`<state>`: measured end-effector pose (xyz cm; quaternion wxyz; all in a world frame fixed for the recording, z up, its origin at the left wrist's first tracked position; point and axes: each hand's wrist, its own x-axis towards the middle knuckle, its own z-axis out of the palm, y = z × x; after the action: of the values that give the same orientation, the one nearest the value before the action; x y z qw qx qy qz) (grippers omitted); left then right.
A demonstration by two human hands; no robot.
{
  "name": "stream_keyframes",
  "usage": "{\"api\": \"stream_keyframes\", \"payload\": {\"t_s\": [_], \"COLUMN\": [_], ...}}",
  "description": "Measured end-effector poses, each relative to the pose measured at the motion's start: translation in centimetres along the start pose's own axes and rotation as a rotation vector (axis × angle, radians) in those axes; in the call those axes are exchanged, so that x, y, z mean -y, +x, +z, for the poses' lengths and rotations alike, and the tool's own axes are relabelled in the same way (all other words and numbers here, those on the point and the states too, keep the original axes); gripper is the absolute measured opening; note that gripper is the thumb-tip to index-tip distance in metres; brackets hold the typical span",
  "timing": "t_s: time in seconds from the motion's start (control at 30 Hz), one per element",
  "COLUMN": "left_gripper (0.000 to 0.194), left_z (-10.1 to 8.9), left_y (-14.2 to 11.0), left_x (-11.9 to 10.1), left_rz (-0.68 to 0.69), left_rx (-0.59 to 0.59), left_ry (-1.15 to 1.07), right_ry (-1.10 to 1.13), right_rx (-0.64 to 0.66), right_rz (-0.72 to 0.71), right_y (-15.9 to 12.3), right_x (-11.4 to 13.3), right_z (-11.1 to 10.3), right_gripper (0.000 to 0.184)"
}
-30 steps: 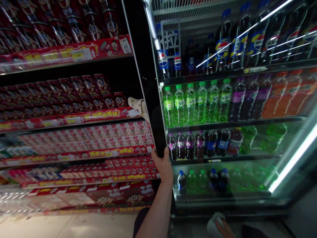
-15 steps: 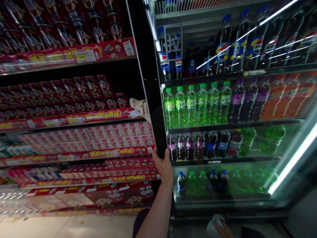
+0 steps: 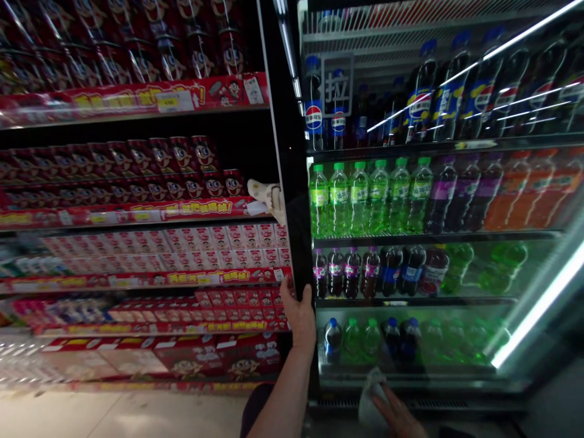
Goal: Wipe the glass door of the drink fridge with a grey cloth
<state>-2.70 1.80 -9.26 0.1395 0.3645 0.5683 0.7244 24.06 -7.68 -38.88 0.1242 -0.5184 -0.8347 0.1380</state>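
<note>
My left hand (image 3: 300,319) grips the black frame (image 3: 294,243) of the glass cooler door, thumb on the front side and fingers round the left edge. Low in the view, my right hand (image 3: 398,413) holds a crumpled whitish cloth (image 3: 370,409) near the bottom of the door. Whether the cloth touches the glass I cannot tell. Behind the glass stand rows of green soda bottles (image 3: 358,198), dark cola bottles (image 3: 417,91) and orange soda bottles (image 3: 515,191). A white pull sign (image 3: 337,85) is on the glass at upper left.
Left of the cooler, shelves hold red cans (image 3: 180,158), small pink-and-white cartons (image 3: 228,243) and larger red boxes (image 3: 246,359). A whitish spotted object (image 3: 267,194) sits at the shelf end by the door frame. Pale floor tiles (image 3: 132,413) lie below.
My right hand has risen and moved left with the cloth, toward the door's lower part. My left hand keeps its grip on the frame. The view has shifted slightly.
</note>
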Motion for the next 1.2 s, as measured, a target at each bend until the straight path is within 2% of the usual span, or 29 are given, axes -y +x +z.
{"api": "stream_keyframes", "payload": {"t_s": [0.03,0.07,0.17,0.23,0.3,0.37,0.4,0.47,0.53,0.6,0.7,0.8,0.97,1.1,1.2], "left_gripper": [0.062,0.063,0.058,0.047,0.037,0.030,0.029,0.032,0.038,0.041,0.042,0.040,0.038,0.037,0.037], "left_z": [-0.6,-1.2,-4.0,-6.5,-9.6,-12.8,-14.4,-17.3,-19.4,-20.8,-21.8,-21.9,-21.3,-21.2,-21.5], "left_y": [-0.3,-0.8,-2.6,-3.7,-4.4,-4.7,-4.7,-4.6,-4.7,-5.1,-6.3,-7.5,-7.8,-7.6,-7.6], "left_x": [0.7,1.5,5.1,8.3,11.7,14.4,15.4,16.6,17.2,17.7,18.9,20.4,21.5,21.4,21.5], "left_rz": [0.024,0.051,0.109,0.102,0.065,-0.001,-0.044,-0.146,-0.252,-0.329,-0.397,-0.350,-0.306,-0.301,-0.300], "left_rx": [-0.015,-0.018,0.047,0.122,0.198,0.233,0.242,0.252,0.277,0.321,0.405,0.474,0.610,0.643,0.633], "left_ry": [0.053,0.110,0.255,0.326,0.405,0.509,0.577,0.721,0.861,0.967,1.038,1.072,1.191,1.242,1.251], "right_ry": [-0.049,-0.097,-0.222,-0.245,-0.272,-0.329,-0.348,-0.400,-0.450,-0.482,-0.483,-0.490,-0.540,-0.574,-0.569], "right_rx": [-0.064,-0.183,-0.620,-0.852,-0.993,-1.077,-1.082,-1.107,-1.108,-1.091,-1.010,-0.907,-0.896,-0.724,-0.614], "right_rz": [-0.054,-0.130,-0.340,-0.384,-0.424,-0.399,-0.353,-0.361,-0.425,-0.516,-0.612,-0.666,-0.836,-0.987,-1.053], "right_y": [1.1,2.3,6.1,8.8,11.7,14.8,16.4,19.2,21.3,22.4,22.6,22.1,21.3,20.0,18.5], "right_x": [1.1,2.3,6.3,8.8,11.0,13.0,13.9,15.6,17.0,18.1,18.8,18.5,15.6,11.5,8.2], "right_z": [-2.2,-4.7,-13.7,-19.9,-25.2,-29.2,-30.5,-31.8,-31.4,-30.0,-27.0,-23.6,-16.2,-9.9,-6.4], "right_gripper": [0.084,0.087,0.081,0.078,0.078,0.075,0.073,0.073,0.074,0.072,0.070,0.071,0.057,0.054,0.052]}}
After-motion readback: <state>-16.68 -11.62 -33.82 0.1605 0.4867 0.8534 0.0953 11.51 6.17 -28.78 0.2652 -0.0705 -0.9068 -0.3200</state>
